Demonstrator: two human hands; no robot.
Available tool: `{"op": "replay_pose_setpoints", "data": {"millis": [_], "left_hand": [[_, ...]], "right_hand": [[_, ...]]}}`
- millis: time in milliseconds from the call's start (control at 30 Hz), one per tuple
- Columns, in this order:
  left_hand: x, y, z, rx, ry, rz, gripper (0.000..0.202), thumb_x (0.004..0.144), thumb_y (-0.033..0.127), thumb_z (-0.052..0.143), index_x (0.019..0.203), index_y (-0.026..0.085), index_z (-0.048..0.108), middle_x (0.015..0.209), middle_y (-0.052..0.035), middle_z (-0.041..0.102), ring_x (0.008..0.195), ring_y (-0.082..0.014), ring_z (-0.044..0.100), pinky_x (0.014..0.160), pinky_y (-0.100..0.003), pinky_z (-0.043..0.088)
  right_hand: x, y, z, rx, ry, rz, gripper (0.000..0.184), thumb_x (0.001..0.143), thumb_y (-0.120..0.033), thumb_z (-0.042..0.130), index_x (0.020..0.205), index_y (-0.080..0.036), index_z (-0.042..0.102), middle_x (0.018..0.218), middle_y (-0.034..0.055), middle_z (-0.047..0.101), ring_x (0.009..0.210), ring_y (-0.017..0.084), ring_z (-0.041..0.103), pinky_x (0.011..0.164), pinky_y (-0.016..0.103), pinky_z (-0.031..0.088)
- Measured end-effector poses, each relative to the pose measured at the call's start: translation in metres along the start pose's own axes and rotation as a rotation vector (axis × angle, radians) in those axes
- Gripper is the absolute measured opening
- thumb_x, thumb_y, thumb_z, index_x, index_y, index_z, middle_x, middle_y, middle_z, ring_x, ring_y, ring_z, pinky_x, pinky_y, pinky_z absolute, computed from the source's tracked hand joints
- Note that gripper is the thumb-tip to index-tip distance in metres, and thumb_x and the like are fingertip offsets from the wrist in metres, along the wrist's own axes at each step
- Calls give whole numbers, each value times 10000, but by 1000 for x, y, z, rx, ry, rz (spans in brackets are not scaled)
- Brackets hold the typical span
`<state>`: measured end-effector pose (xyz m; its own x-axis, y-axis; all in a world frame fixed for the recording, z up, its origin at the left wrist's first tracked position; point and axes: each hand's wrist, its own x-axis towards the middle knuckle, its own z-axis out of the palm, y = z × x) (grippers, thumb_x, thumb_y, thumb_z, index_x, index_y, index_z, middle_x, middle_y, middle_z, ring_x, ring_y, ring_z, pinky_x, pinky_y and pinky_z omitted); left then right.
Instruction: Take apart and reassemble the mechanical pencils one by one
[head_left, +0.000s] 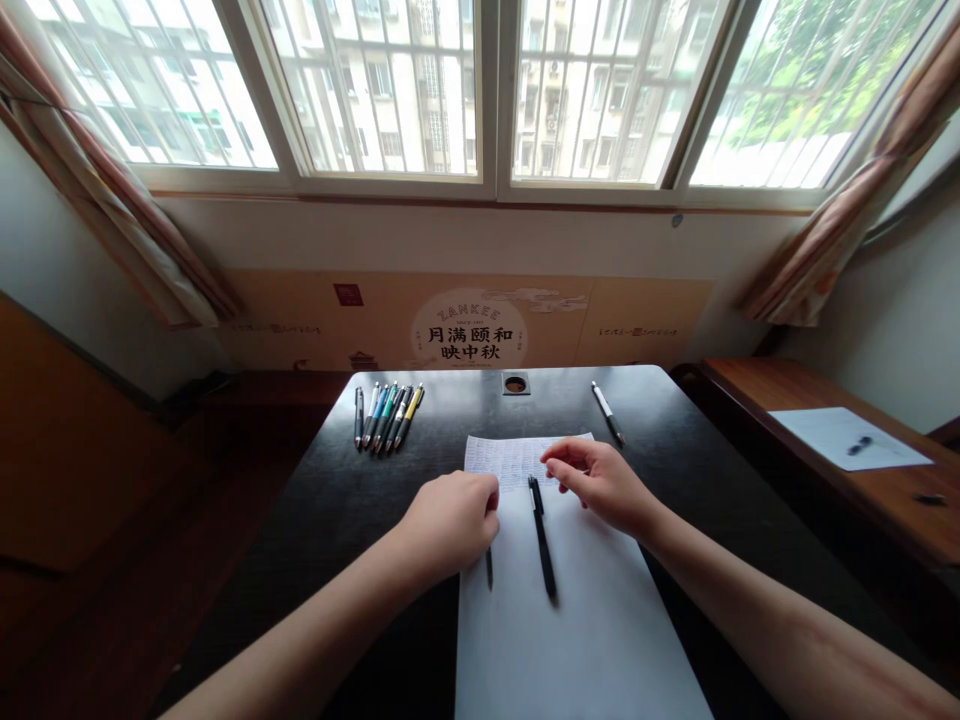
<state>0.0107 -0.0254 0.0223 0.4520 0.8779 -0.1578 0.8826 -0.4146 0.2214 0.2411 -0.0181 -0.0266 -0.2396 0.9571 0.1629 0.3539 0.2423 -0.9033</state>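
Note:
A long white sheet of paper [559, 640] lies down the middle of the black table, with small writing or a grid at its far end. On it rests a black pen [541, 540], clip end away from me. My left hand [454, 515] is closed over the sheet's left edge. From under it sticks the dark pointed end of a slim pen [490, 568]; the rest is hidden by the fist. My right hand [604, 482] hovers by the far right of the sheet, fingers bent with a gap to the thumb and nothing visible between them, just beyond the black pen.
Several pens [386, 415] lie side by side at the table's [337, 560] far left. A white-and-black pen [607, 412] lies at far right. Near the back edge is a cable hole [515, 384]. A wooden side table [817, 455] on the right bears another sheet [851, 437].

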Motion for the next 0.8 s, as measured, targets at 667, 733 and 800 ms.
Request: {"op": "replay_pose_setpoints", "data": {"millis": [667, 733, 800], "left_hand": [[2, -2, 2, 35, 3, -12, 194, 863, 256, 495, 857, 221, 685, 860, -78, 725, 749, -248, 658, 624, -314, 450], [2, -2, 2, 28, 13, -7, 196, 867, 266, 495, 863, 224, 686, 871, -77, 728, 756, -248, 658, 617, -311, 441], [2, -3, 2, 22, 19, -8, 198, 872, 272, 497, 873, 226, 689, 883, -77, 731, 760, -245, 658, 613, -307, 432]], "right_hand": [[0, -7, -18, -464, -83, -98, 74, 851, -187, 626, 851, -212, 696, 757, 4, 673, 670, 163, 591, 622, 278, 440], [1, -7, -23, -537, -126, -73, 127, 833, -155, 607, 860, -218, 715, 775, 10, 685, 699, 174, 610, 636, 281, 443], [1, -7, -27, -581, -155, -56, 165, 820, -139, 597, 874, -222, 729, 801, 17, 699, 740, 186, 629, 663, 286, 452]]}}
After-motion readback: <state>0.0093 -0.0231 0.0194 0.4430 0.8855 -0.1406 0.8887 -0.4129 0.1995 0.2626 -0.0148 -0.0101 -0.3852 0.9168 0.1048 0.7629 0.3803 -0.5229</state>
